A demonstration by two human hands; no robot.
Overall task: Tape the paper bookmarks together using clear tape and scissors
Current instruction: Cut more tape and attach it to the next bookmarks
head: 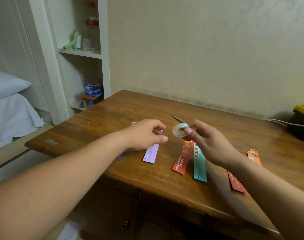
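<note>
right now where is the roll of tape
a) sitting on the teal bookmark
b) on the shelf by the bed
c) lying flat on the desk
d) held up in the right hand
D: the right hand pinches the tape roll in the air above the desk, and the left hand is close beside it. Whether the left hand has hold of the tape end cannot be told.

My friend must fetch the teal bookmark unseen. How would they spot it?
Start at the wooden desk by the cream wall. Near its front edge, two strips lie side by side. The teal bookmark is the right one, beside the bright red bookmark, and the only blue-green strip.
</note>
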